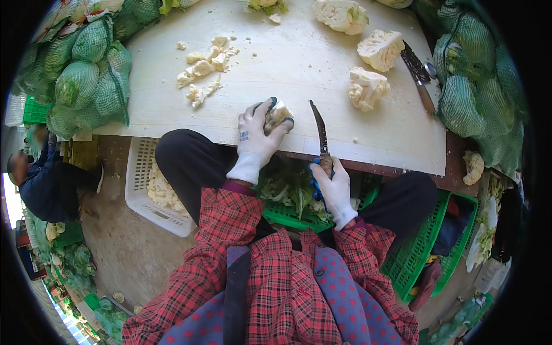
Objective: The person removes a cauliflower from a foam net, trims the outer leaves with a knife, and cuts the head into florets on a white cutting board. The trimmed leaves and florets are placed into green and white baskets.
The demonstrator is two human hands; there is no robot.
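Observation:
My left hand (261, 131), in a white glove with dark fingertips, grips a small piece of cauliflower (277, 115) at the front part of the white tabletop (276, 64). In my right hand (333, 185), gloved in white and blue, is a curved knife (319, 125). Its dark narrow blade points away from me over the table, apart from the cauliflower piece. Farther off to the left lie several cut cauliflower florets (207, 67) among crumbs. On the right side stand larger cauliflower chunks, one (368, 88) nearest the knife and another (380, 49) behind it.
A cleaver (416, 69) lies at the right edge beside green net bags of cauliflower (468, 99). More net bags (92, 77) crowd the left. Below are a white basket of florets (140, 189) and a green crate with leaves (280, 211). Another person (47, 181) sits far left.

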